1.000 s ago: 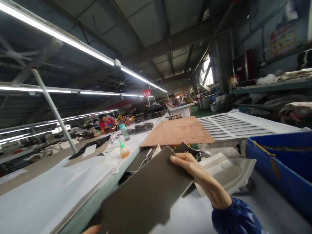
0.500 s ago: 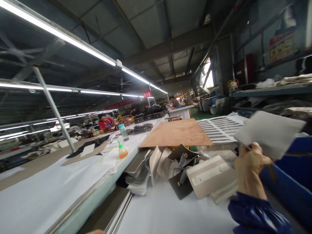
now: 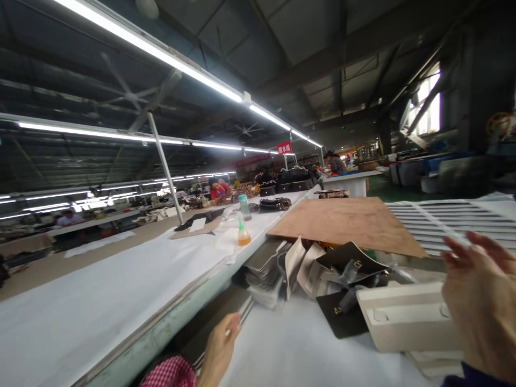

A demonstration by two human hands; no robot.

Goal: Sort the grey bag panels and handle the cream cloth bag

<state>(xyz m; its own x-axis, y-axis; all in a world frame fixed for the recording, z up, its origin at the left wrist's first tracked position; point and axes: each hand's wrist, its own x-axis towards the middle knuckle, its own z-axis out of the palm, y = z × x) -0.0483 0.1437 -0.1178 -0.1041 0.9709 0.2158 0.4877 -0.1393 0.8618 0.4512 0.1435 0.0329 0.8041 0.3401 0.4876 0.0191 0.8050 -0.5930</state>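
My right hand (image 3: 479,301) is raised at the right edge, blurred, fingers spread and holding nothing, just in front of a beige moulded panel (image 3: 403,322) lying on the white table (image 3: 298,349). My left hand (image 3: 220,349), in a red checked sleeve, rests low at the table's near edge, its fingertips touching a stack of flat grey sheets (image 3: 217,328) in the gap beside the table. A pile of grey sheets (image 3: 266,266), folded cards and a dark leather piece with metal clasps (image 3: 346,293) lies between the hands.
A brown board (image 3: 346,220) lies behind the pile, with a white slatted panel (image 3: 455,220) to its right. On the long white bench (image 3: 100,301) at left stand an orange glue bottle (image 3: 243,235) and a teal bottle (image 3: 244,207). Other people work far back.
My right hand swung the grey sheet from the middle off to the right and let it go; the hand is now empty. My left hand rose into view at the sheet stack. The view panned left.
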